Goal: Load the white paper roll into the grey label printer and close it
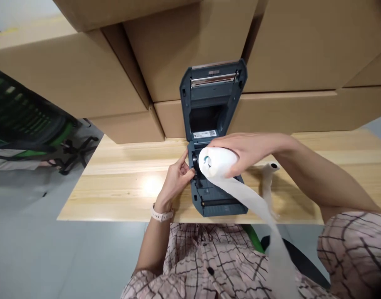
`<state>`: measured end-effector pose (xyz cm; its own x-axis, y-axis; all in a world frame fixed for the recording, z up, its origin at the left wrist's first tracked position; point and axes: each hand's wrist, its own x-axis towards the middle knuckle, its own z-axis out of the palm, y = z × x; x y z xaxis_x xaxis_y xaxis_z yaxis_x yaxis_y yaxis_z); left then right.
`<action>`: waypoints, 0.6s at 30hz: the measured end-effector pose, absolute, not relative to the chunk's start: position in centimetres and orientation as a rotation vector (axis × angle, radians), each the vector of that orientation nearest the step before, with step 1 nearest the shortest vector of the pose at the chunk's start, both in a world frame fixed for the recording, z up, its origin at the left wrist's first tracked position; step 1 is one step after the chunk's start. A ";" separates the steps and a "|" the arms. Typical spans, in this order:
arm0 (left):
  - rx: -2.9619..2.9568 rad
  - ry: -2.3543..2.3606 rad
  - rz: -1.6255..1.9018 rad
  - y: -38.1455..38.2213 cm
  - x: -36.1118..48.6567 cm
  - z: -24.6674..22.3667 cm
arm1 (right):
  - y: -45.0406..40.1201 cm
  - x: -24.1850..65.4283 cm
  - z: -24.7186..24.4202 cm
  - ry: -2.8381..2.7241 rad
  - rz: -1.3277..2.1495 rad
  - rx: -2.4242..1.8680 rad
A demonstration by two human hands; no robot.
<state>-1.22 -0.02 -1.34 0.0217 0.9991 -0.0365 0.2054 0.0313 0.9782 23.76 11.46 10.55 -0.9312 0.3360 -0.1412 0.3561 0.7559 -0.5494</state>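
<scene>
A dark grey label printer [220, 206] stands on the table with its lid [185, 99] swung up at the back. My right hand [246, 151] grips a white label roll [219, 161] from above and behind, over the printer's bay. From the roll, a long loose strip [255, 201] trails down across the printer's front and past the table edge. At the printer's left side is my left hand [178, 176], closed on its wall, with the thumb inside by a black part of the bay. The roll hides much of the bay.
To the right of the printer lies a thin white roll [267, 182] with a dark core, partly under my right arm. Large cardboard boxes [190, 54] line the table's back. The wooden table's [115, 187] front edge runs close to my body. An office chair [31, 116] is at left.
</scene>
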 end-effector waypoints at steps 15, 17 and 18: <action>1.382 1.335 1.081 0.0 -1.2 -1.6 | 12.3 19.5 5.4 2.737 -0.623 0.794; 1.386 1.341 1.080 0.1 -1.2 -1.6 | 12.2 19.9 4.7 2.784 -0.722 0.822; 1.388 1.346 1.077 0.1 -1.3 -1.7 | 12.0 20.2 4.6 2.824 -0.779 0.840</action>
<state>-1.27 0.07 -1.65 0.0300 0.9995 0.0013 0.2201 -0.0079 0.9754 20.22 11.97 4.63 -0.8439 0.4858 -0.2278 0.5339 0.7179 -0.4468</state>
